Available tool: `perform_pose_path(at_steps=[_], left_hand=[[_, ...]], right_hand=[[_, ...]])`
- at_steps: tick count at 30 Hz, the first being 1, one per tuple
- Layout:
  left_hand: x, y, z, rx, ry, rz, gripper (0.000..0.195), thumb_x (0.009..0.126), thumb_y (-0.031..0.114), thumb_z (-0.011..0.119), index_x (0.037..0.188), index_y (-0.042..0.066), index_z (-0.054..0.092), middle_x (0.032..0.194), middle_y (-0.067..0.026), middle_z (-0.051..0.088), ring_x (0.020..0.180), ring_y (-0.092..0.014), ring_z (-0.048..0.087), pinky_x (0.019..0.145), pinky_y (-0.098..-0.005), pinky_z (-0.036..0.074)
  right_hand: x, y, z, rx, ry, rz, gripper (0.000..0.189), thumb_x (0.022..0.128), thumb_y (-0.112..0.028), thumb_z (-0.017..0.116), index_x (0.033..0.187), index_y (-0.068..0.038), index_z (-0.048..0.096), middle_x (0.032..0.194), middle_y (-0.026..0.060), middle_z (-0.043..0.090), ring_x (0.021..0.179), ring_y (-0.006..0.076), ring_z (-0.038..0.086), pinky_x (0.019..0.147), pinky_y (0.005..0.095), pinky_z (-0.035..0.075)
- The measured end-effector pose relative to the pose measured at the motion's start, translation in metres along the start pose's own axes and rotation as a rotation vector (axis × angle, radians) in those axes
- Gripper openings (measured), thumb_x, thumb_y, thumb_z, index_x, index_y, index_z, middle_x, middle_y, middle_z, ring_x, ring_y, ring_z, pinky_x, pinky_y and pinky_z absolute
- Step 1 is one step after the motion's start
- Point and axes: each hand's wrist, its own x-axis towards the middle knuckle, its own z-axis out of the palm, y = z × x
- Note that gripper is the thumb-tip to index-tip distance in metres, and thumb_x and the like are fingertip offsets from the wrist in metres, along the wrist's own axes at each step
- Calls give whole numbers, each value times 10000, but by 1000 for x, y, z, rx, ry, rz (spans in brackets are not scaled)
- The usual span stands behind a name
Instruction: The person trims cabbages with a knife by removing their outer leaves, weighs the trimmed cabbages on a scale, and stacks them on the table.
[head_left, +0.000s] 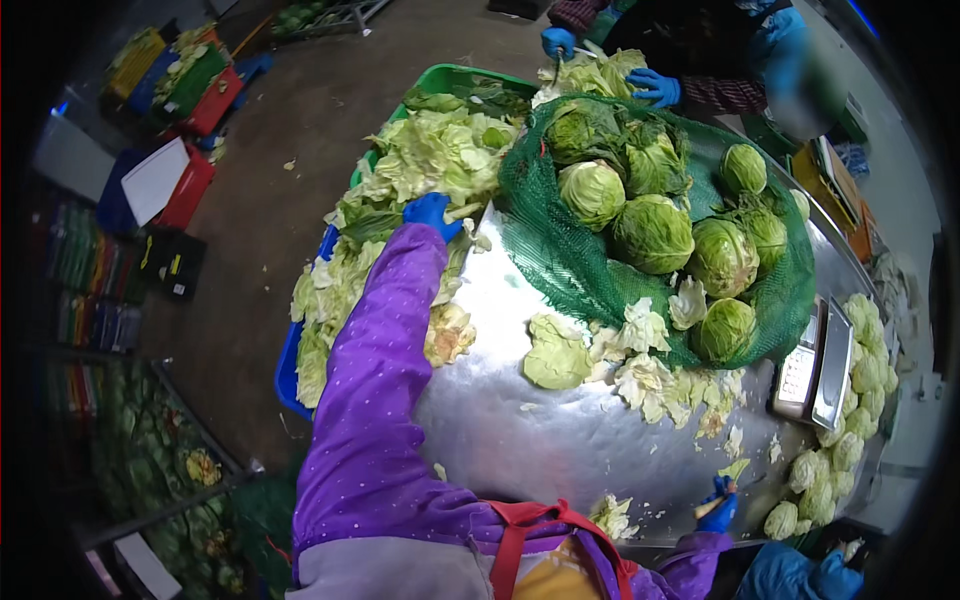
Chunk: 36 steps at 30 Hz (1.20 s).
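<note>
My left hand (432, 215), in a blue glove, reaches out over trimmed cabbage leaves (442, 154) heaped in a green crate (431, 75). Its thumb sticks out to the right; whether it grips a leaf is hidden. Low on the right, my right hand (718, 511), also gloved, is closed around a small knife (706, 508) with a pale handle; its thin blade points right. A cabbage leaf scrap (733, 469) shows just beyond those fingers. Whole cabbages (652, 234) lie on an open green mesh sack (547, 259) on the metal table (480, 435).
A blue crate (289, 367) of leaves stands left of the table. Loose leaves (556, 352) litter the tabletop. A digital scale (812, 364) and trimmed cabbages (870, 375) are at the right. A co-worker's gloved hands (656, 88) work at the far end; another person's blue sleeve (795, 574) is lower right.
</note>
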Motion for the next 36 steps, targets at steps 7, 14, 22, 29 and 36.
perform_pose_path(at_steps=[7,14,22,29,36], left_hand=[[-38,7,18,250,108,131,675,648,453,657,1262,255,457,1369,-72,360,1253,-305,314,1004,-528,186],[-96,-37,38,208,-45,-117,913,551,558,697,1340,263,345,1416,-45,281,1321,-315,176,1003,-586,95],[-188,-22,43,161,-56,-73,792,562,442,716,1269,238,425,1283,-44,425,1208,-287,346,1009,-506,187],[-195,-35,78,206,-200,-20,607,555,317,688,1134,244,522,1159,-32,495,1112,-245,429,965,-481,243],[-146,-39,45,137,-518,-215,564,594,461,692,1084,202,587,1062,-79,578,996,-251,516,866,-422,354]], right_hand=[[-122,33,82,37,-99,144,358,852,-309,520,1093,-45,542,837,81,618,505,118,513,449,266,426],[-158,47,112,-121,-279,287,310,861,-267,479,1022,-24,583,768,80,628,477,109,483,407,237,374],[-154,46,121,-181,-294,291,334,876,-241,474,1033,31,589,795,96,626,513,100,490,451,230,387],[-135,74,104,-379,-345,347,374,885,-288,470,1130,-18,554,840,86,623,531,105,480,481,232,383],[-151,48,131,-463,-477,288,413,871,-327,495,1166,-40,525,838,82,616,469,91,428,462,230,372]])
